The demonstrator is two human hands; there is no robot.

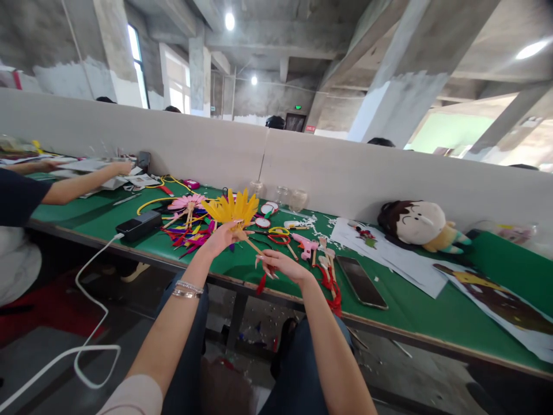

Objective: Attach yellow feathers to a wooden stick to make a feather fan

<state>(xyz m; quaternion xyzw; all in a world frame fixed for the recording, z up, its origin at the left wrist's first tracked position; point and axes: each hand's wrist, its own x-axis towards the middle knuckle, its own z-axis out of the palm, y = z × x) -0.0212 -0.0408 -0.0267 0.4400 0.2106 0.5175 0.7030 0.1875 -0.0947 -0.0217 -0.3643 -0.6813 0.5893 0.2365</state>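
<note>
My left hand (222, 237) is closed round the wooden stick of a yellow feather fan (232, 208), holding it up over the green table (129, 242). My right hand (280, 264) pinches the lower end of the same stick, and a red feather (261, 283) hangs below its fingers. A pink feather fan (187, 203) lies behind the yellow one, above a pile of loose coloured feathers (190, 237). Silver bracelets sit on my left wrist.
A pink glue gun (306, 244), a phone (361, 281), papers (389, 253) and a plush doll (417, 225) lie to the right. A black power bank (139, 225) with a white cable sits left. Another person's arm (82, 185) reaches over the table at far left. A grey partition (345, 173) backs the table.
</note>
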